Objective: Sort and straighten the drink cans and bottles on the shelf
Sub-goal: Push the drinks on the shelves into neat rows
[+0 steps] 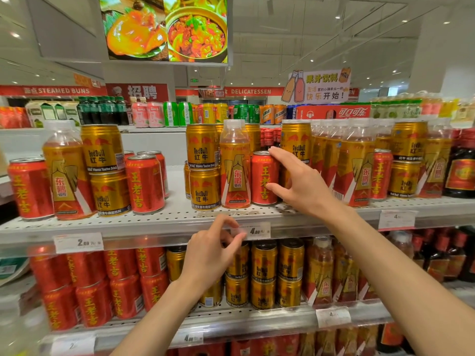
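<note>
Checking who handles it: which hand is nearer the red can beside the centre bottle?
Right. The right hand grips the red can, fingers at its top and side. The left hand is lower, at the shelf edge by a price tag.

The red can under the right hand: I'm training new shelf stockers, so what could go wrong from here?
1. The right hand pinches the red can, which stands tight beside the gold bottle; pulling it out may tip that tall bottle.
2. Two gold cans stand stacked just left of the bottle; a falling bottle could topple them.
3. The left hand is down at the price tag, so nothing steadies the neighbours.
</note>
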